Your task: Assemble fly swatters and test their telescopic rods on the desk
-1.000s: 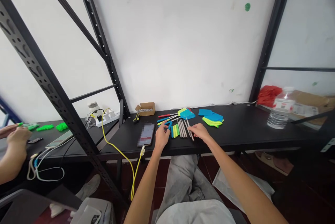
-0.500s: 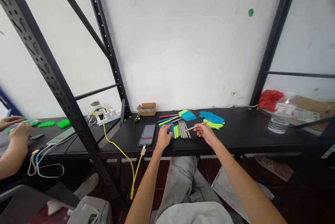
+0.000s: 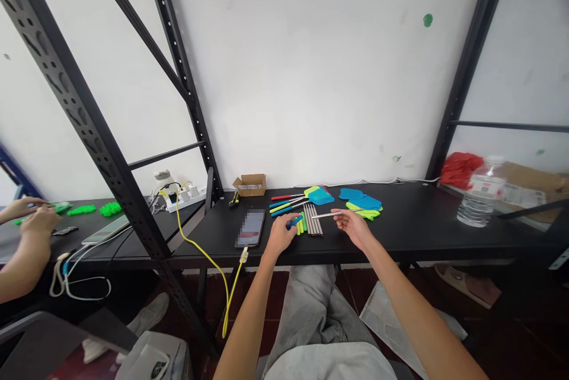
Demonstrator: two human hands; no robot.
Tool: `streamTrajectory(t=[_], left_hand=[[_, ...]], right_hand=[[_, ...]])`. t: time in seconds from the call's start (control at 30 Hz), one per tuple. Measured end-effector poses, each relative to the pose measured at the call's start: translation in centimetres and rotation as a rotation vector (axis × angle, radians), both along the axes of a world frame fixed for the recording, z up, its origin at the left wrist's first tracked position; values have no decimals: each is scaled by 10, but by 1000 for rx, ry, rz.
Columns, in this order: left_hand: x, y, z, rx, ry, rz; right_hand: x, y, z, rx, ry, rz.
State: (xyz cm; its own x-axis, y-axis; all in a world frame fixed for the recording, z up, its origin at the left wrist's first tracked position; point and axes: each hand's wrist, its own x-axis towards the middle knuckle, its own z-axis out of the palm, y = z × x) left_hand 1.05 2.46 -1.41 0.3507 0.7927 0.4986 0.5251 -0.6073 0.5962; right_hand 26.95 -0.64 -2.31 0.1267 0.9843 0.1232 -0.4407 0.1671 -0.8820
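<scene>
My left hand (image 3: 280,234) is closed on a blue handle grip (image 3: 294,222), tilted up just above the table. In the fingers of my right hand (image 3: 350,226) lies a thin metal rod (image 3: 323,215), almost level, its free end pointing left towards the grip; the two are apart. Between my hands lie yellow and green handle grips (image 3: 302,226) and a row of several metal rods (image 3: 315,227). Behind them are fly swatters (image 3: 319,195) with coloured grips on their rods. Loose blue swatter heads (image 3: 359,198) overlap yellow ones (image 3: 370,213) beyond my right hand.
A phone (image 3: 251,228) with a yellow cable lies left of my left hand. Further back stand a small cardboard box (image 3: 249,185) and a power strip (image 3: 186,198). A water bottle (image 3: 479,193) is at right. Another person's hands (image 3: 35,220) work at far left, past the black rack post (image 3: 93,113).
My left hand has picked up a blue grip from the row and tilted it. My right hand has levelled the rod and swung its tip towards the left.
</scene>
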Motion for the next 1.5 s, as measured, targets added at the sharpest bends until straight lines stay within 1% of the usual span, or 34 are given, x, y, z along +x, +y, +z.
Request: streamTrajectory(t=[0.23, 0.37, 0.5, 0.7, 0.9, 1.0, 1.17, 1.27, 1.33, 1.5], left_hand=[[2, -3, 0, 34, 28, 17], [2, -7, 3, 62, 82, 33], [3, -9, 6, 87, 121, 38], [4, -9, 5, 118, 143, 40], [4, -9, 4, 141, 140, 44], [4, -10, 5, 172, 170, 47], [4, -14, 8, 212, 272, 31], [5, -14, 8, 220, 267, 29], [5, -13, 8, 210, 237, 38], [4, -10, 5, 172, 155, 96]], right_hand=[[-2, -2, -2, 50, -94, 1], [-3, -1, -3, 54, -98, 4], [-4, -3, -1, 49, -146, 13], [-7, -8, 3, 46, -196, -2], [-6, -5, 0, 69, -230, -21], [-6, -4, -2, 77, -257, -30], [-9, -4, -4, 105, -426, -29], [-10, -4, -3, 101, -500, -8], [-10, -4, -3, 90, -452, -11], [-4, 1, -5, 48, -145, -107]])
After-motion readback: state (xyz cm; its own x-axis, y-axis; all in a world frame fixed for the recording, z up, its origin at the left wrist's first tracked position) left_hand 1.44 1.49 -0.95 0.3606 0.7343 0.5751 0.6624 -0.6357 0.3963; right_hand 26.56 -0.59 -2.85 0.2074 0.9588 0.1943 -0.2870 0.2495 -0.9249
